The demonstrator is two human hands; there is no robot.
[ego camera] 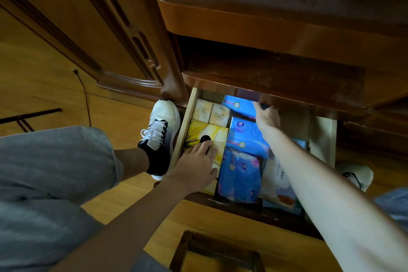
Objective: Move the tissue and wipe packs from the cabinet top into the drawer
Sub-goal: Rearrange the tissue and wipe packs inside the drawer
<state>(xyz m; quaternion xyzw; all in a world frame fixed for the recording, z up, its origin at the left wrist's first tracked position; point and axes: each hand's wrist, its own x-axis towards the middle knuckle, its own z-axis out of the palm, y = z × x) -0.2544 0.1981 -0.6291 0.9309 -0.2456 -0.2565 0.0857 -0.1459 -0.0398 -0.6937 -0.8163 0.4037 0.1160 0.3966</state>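
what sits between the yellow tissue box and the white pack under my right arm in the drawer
In the head view, two blue plastic packs lie between the yellow tissue box and the white pack: a blue tissue pack and, nearer the front, a blue patterned pack.

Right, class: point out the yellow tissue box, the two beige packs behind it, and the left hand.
yellow tissue box (217,133): head view, bare top face.
beige packs (210,112): head view, where both meet.
left hand (195,165): head view, back of hand.

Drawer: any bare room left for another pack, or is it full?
The drawer shows bare room only along its right wall, beyond the right hand and forearm. The left side is packed: yellow tissue box under the left hand, two beige packs behind it, blue packs down the middle.
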